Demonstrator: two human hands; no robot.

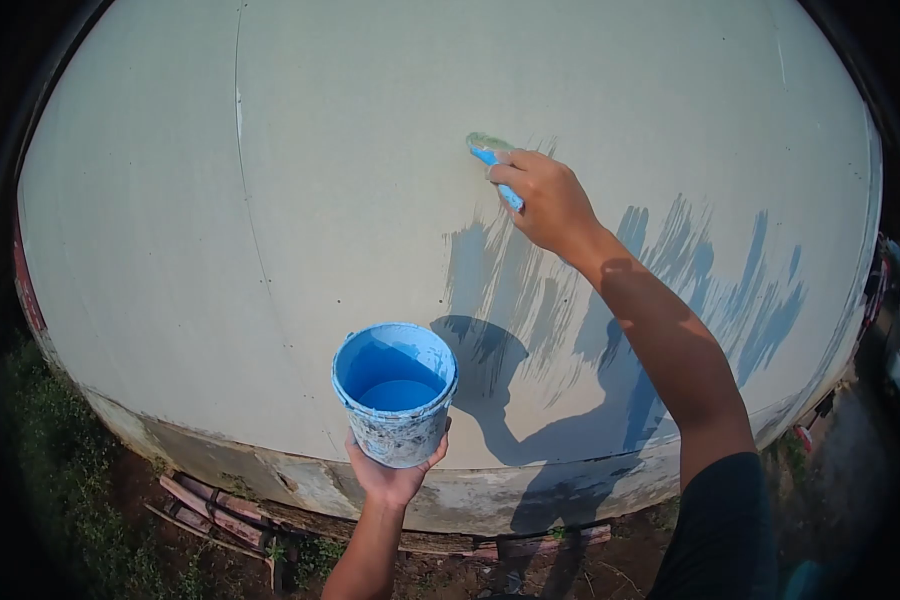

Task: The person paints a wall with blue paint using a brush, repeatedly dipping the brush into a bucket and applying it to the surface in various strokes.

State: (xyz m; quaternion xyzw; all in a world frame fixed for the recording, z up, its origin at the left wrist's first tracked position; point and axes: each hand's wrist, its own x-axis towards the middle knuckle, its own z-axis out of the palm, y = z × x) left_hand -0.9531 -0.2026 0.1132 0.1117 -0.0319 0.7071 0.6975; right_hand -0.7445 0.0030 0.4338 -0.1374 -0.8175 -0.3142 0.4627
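Note:
My left hand (395, 482) holds a bucket (402, 438) from below, with its fingers around the base. The bucket is open at the top, spattered outside, and has blue paint (398, 396) inside. Up at the wall, my right hand (540, 195) grips the blue handle of a brush (495, 165), whose greenish bristles lie at the wall surface. Streaky blue-grey paint strokes (505, 270) show on the pale wall (300, 180) below and to the right of that hand.
Shadows of a head and arm fall on the wall's lower right. Along the wall's foot runs a weathered base strip (320, 487). Reddish planks (215, 512) lie on the ground at lower left, beside green plants (80, 470).

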